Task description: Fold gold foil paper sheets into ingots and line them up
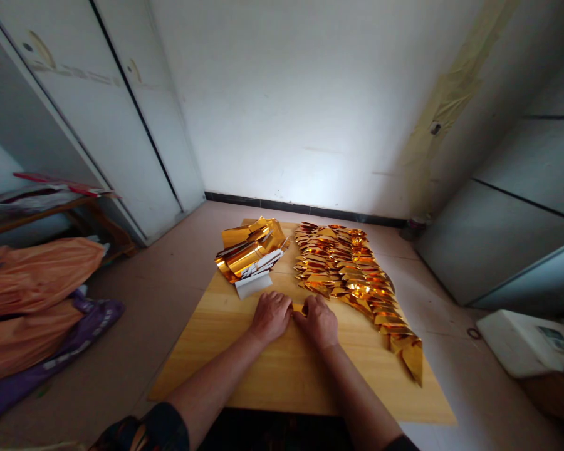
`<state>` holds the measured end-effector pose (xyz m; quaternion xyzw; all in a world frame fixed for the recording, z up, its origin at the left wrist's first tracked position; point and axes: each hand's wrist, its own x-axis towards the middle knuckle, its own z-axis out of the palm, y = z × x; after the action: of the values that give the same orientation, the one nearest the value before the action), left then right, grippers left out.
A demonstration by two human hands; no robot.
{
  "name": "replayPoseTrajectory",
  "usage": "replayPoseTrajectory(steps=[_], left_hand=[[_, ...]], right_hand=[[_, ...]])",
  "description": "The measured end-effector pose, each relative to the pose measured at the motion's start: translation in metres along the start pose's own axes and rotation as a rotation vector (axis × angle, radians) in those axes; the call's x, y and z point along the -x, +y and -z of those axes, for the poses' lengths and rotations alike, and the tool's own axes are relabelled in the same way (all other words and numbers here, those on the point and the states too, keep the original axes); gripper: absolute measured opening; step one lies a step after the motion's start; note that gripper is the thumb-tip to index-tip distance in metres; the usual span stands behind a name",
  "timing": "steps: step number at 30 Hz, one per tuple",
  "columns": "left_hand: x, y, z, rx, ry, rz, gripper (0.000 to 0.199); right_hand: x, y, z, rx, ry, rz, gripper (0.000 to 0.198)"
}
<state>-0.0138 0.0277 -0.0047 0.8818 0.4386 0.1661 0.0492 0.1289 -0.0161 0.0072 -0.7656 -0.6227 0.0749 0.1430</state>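
Note:
My left hand (271,316) and my right hand (320,321) meet near the middle of the wooden board (263,382), fingers closed. Between them they grip a small piece of gold foil paper (299,309), mostly covered by the fingers. Just beyond my left hand lies a loose pile of shiny gold foil sheets (251,254). White-backed sheets (254,285) fan out at its near edge. To the right of my right hand, many folded gold foil pieces (331,269) overlap in rows, trailing in a curve toward the board's near right corner.
A white wall (286,113) rises behind the board. Pale cabinets (89,94) stand at the left, with orange bags (42,275) and a purple bag (98,319) on the floor. A grey cabinet (502,219) and a white box (521,341) are at the right.

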Motion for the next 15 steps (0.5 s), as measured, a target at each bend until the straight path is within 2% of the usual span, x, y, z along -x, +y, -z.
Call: replayPoseTrajectory(steps=[6, 12, 15], left_hand=[[0.006, -0.001, 0.006, 0.050, -0.037, 0.022, 0.009], [0.005, -0.007, 0.003, 0.159, -0.029, 0.073, 0.009], [0.004, -0.011, 0.002, 0.202, -0.045, 0.066, 0.015]], right_hand=[[-0.002, -0.005, -0.003, -0.004, -0.022, -0.083, 0.019], [-0.007, 0.005, -0.002, -0.146, -0.074, -0.096, 0.008], [-0.008, 0.011, -0.004, -0.213, -0.066, -0.088, 0.012]])
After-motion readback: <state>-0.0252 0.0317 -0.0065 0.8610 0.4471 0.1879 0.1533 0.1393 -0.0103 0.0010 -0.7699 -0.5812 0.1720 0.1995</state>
